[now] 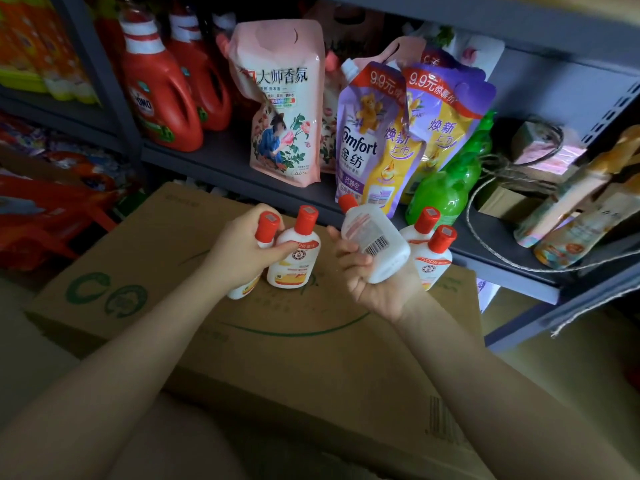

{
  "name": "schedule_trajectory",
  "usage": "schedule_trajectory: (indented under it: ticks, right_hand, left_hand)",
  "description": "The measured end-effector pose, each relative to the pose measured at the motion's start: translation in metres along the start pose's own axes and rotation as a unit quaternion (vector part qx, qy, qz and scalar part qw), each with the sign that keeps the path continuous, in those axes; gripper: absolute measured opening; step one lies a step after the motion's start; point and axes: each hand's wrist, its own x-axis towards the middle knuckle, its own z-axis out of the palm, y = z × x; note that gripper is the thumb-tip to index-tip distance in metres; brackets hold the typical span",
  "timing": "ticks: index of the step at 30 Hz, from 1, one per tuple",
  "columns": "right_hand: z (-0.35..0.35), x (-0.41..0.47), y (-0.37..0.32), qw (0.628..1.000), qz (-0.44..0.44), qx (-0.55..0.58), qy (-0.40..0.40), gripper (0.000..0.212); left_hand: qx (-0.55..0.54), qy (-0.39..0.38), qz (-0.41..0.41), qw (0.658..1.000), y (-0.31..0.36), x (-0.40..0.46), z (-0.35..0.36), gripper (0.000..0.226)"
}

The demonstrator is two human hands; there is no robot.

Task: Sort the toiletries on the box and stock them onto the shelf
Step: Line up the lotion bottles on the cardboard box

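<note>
Left hand (242,251) was clamped round two bottles (277,251), right hand (374,271) curled on a tilted third (375,242) mid-frame; the doubled grip risked a drop

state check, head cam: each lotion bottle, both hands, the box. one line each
left hand: grips two lotion bottles
left-hand bottles: capped, upright, held
right hand: palm up, grips one bottle
right-hand bottle: capped, tilted, barcode side up
two bottles behind right hand: capped, upright, not held
cardboard box: closed, under both hands
shelf: stocked with detergent jugs and pouches
</note>
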Motion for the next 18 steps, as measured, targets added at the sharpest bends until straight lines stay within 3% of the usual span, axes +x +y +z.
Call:
schedule_trajectory:
  ticks: [2,5,9,13,15,16,18]
  right_hand:
    - [0.007,0.001,-0.002,0.996,-0.052,0.023,0.075,0.036]
    - [0.016,0.0,-0.005,0.972,-0.143,-0.061,0.174,0.019]
    - [0.026,-0.007,-0.005,0.968,-0.11,-0.146,0.173,0.011]
    - [0.022,-0.005,-0.003,0.949,-0.102,-0.25,0.163,0.026]
    - [0.013,-0.003,0.003,0.894,-0.158,-0.379,0.179,0.033]
    - [0.009,-0.004,0.007,0.839,-0.199,-0.47,0.19,0.036]
    - [0.0,-0.007,0.013,0.687,-0.3,-0.637,0.182,0.038]
  left_hand:
    - [-0.001,-0.004,0.002,1.0,0.001,0.0,0.0,0.028]
    - [-0.002,-0.007,-0.002,1.0,0.001,0.001,0.0,0.023]
    - [0.0,-0.008,0.001,1.0,0.0,0.001,0.001,0.022]
    - [-0.004,-0.006,0.0,1.0,0.0,0.002,0.0,0.023]
    - [-0.005,-0.009,-0.003,1.0,0.0,0.002,0.0,0.022]
    - [-0.005,-0.009,-0.002,1.0,0.001,0.002,0.001,0.022]
    - [-0.01,-0.01,-0.001,1.0,0.001,0.003,0.002,0.022]
